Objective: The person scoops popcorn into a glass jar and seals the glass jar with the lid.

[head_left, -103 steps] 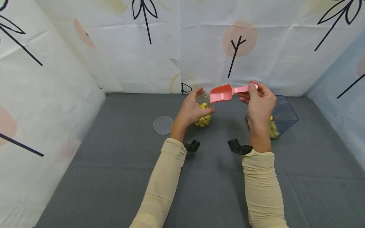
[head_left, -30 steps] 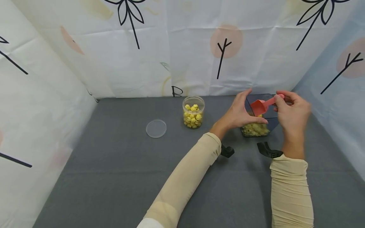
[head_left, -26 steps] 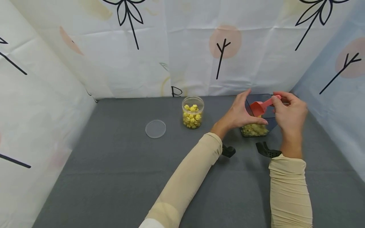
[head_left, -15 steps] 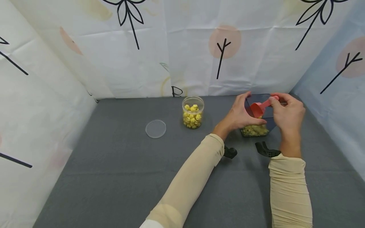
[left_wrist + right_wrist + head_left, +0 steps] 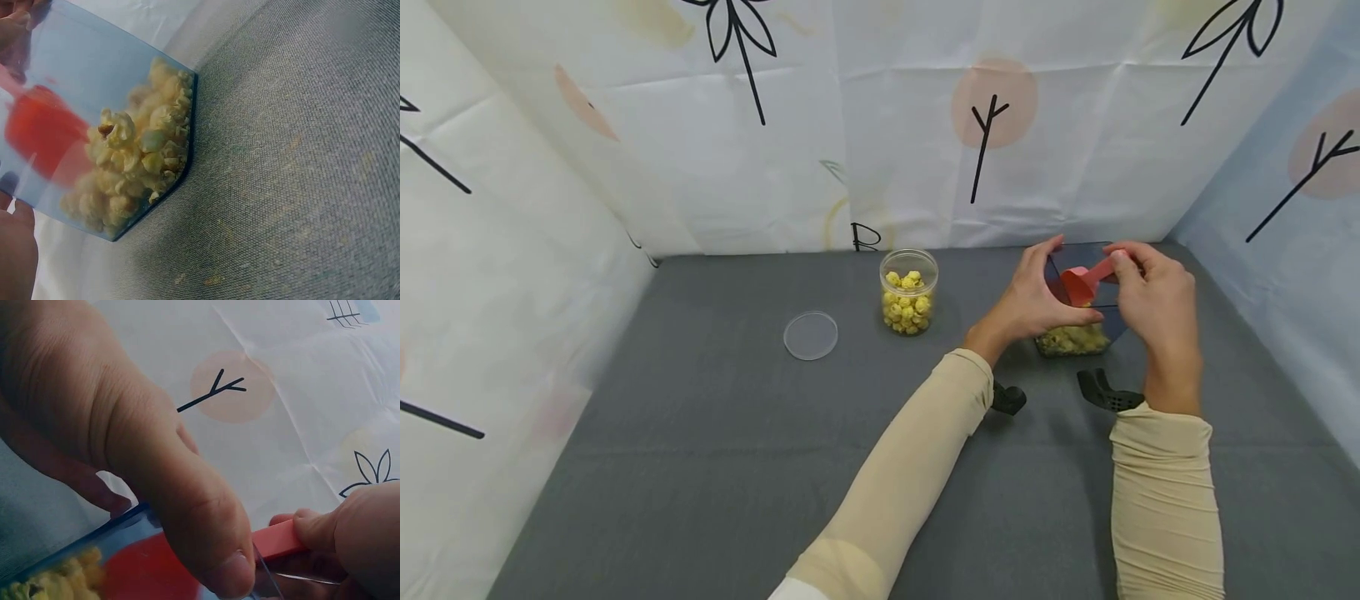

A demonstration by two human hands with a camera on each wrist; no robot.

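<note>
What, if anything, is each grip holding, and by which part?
Right grip: the pink scoop, by its handle. Left grip: the clear bin, by its upper left side.

The left hand [image 5: 1033,293], which a few seconds earlier curves around the clear jar [image 5: 910,262], now grips the rim of the blue-tinted bin [image 5: 106,53], leaving the jar in full view; the right hand [image 5: 1159,302] has brought the pink scoop [image 5: 1077,287] from mid-air beside the jar down into the bin, its bowl now at the popcorn [image 5: 125,159], and over the last second has edged slightly closer to the left hand
</note>
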